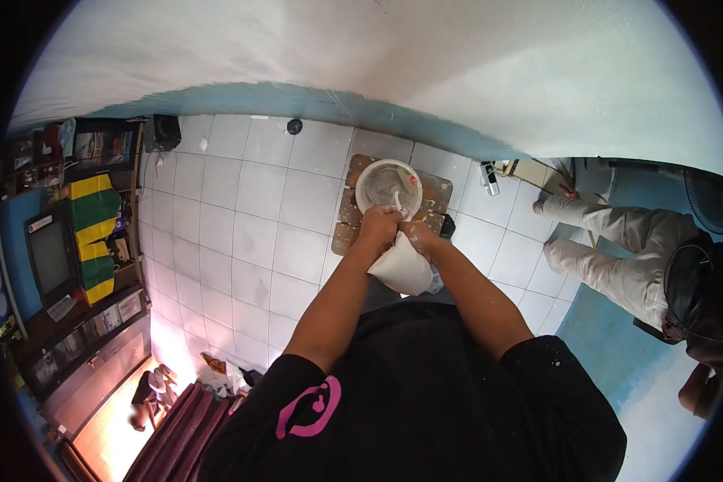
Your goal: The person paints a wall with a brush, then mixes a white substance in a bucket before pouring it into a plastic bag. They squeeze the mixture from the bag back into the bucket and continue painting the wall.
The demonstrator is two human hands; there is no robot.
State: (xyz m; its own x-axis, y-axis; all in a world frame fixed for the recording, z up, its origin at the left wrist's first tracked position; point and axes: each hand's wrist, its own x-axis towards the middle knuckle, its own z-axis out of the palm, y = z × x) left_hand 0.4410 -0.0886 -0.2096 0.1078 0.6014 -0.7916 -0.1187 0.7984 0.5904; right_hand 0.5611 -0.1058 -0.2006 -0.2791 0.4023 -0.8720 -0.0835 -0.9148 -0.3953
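Both of my hands are together over the near rim of a round pale bucket (364,193). My left hand (381,226) is closed on the gathered top of a white bag (402,269). On the other side of that top, my right hand (419,238) is closed on the bag too. The bag hangs full and rounded toward my body. A thin white strip (398,198) sticks out beyond my fingers over the bucket. Inside the bucket lies greyish material, with a small red-marked item (413,181) near its right wall. The bucket stands on a stained wooden board (436,193).
A partly painted wall (426,72) rises ahead. Another person in pale trousers (627,225) is at the right. Shelves with a television (52,253) line the left. A silver object (490,178) and a dark round item (295,127) lie on the tiled floor (253,233).
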